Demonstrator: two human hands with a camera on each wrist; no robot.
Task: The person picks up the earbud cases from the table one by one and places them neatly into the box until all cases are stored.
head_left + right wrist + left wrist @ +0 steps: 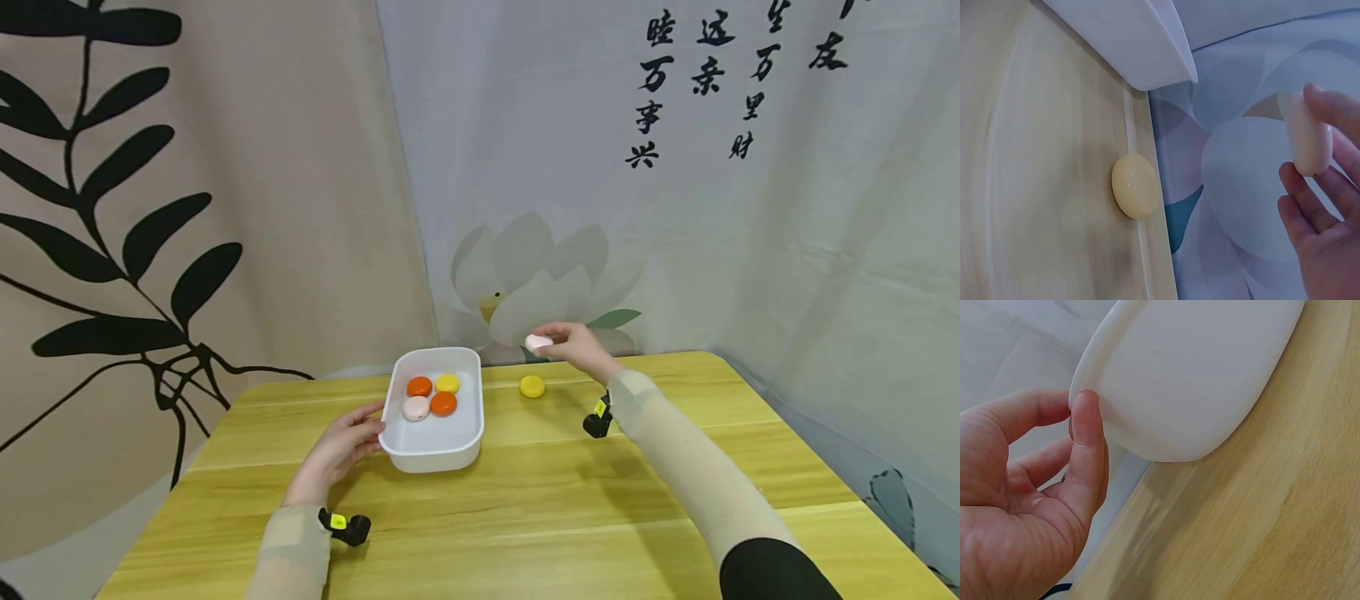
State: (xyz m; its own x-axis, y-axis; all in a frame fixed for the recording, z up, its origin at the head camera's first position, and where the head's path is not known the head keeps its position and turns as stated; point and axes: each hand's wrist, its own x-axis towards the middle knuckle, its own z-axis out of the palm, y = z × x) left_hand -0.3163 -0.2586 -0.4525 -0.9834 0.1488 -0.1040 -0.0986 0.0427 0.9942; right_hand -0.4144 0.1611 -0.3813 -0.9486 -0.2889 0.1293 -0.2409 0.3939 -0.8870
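My left hand [341, 446] grips the left side of a white plastic tub [438, 460], its finger and thumb at the rim in the left wrist view. Inside the tub lie two orange round pieces [443, 404], one yellow piece [447, 382] and one pale pink piece [416, 407]. To the right, my right hand [579, 346] pinches another pale pink round piece [1308, 134] between thumb and fingers, raised above the table's far edge. Below that hand a yellow round piece [532, 386] rests on the table, near the far edge.
The wooden table [480, 533] has a light striped grain. Behind it hangs a curtain [540, 150] printed with a lotus, dark leaves and black characters. A small black camera is strapped at each wrist.
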